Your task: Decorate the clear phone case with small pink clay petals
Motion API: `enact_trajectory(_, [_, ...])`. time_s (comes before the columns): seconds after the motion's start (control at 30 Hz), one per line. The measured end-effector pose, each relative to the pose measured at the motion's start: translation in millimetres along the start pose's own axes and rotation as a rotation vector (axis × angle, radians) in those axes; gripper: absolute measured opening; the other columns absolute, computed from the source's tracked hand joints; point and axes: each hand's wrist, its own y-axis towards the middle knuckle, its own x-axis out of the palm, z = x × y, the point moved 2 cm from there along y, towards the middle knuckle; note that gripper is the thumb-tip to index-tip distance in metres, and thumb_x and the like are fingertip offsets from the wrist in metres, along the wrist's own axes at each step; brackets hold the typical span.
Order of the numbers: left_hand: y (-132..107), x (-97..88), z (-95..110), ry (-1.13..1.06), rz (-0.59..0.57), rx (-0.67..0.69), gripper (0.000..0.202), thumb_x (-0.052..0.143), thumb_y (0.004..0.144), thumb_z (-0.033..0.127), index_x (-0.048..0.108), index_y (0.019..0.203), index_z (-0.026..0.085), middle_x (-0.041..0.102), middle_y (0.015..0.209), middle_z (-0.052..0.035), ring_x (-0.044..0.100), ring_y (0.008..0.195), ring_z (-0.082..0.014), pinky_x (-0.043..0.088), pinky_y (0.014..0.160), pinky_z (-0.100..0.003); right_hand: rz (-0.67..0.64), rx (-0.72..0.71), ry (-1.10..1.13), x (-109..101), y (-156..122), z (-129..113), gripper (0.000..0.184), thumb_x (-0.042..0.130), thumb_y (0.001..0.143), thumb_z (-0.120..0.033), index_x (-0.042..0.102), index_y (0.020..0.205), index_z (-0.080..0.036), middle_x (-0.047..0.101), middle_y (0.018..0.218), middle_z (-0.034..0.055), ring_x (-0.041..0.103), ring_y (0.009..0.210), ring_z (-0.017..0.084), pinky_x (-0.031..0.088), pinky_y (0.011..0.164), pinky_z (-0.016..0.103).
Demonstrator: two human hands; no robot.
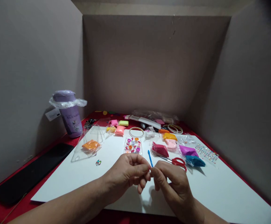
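My left hand (131,170) and my right hand (172,183) meet over the front of a white board, thumb and forefinger pinched on each. Between the fingertips there seems to be a tiny reddish bit, too small to name. A blue plastic modelling tool (150,158) points away from me just beyond the fingertips. Its near end is hidden by my right fingers, so I cannot tell whether it is held or lying there. Red-handled scissors (178,162) lie behind my right hand. A sheet of colourful stick-on gems (133,145) lies beyond my left hand.
On the white board (221,189) lie packets of coloured clay, including orange (91,145), dark red (160,149) and teal (195,161). Bangles (136,132) and a rhinestone sheet (207,153) lie farther back. A purple tumbler (68,115) and black phone (32,171) are left.
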Motion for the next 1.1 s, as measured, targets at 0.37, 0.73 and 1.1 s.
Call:
enact_trajectory(0.37, [2.5,0.0,-4.6,0.0,-0.015,0.028,0.037,0.073,0.077,0.043,0.065,0.074,0.007,0.06,0.064,-0.0037,0.053,0.048,-0.0067,0.044,0.043,-0.017,0.024,-0.011,-0.089,3.4,1.8,1.5,0.03,0.053,0.092,-0.014,0.055,0.062,-0.018,0.053,0.052,-0.0015,0.05,0.047,0.01,0.036,0.049,0.022])
enact_trajectory(0.73, [3.1,-2.5,-6.5,-0.006,0.01,0.065,0.028,0.076,0.076,0.029,0.061,0.09,0.011,0.065,0.065,-0.0031,0.057,0.047,-0.0086,0.046,0.044,-0.018,0.036,0.123,-0.035,1.9,-1.1,7.1,0.042,0.04,0.099,-0.027,0.054,0.06,-0.019,0.053,0.053,-0.0003,0.05,0.048,0.012,0.038,0.049,0.025])
enact_trajectory(1.1, [2.2,-3.5,-7.0,0.13,0.078,0.125,0.033,0.073,0.077,0.035,0.055,0.093,0.014,0.062,0.061,0.0006,0.055,0.044,-0.0091,0.045,0.041,-0.019,-0.01,0.092,0.063,4.8,-0.7,3.2,0.013,0.055,0.092,-0.019,0.062,0.081,-0.019,0.067,0.067,-0.0003,0.058,0.055,0.011,0.042,0.052,0.023])
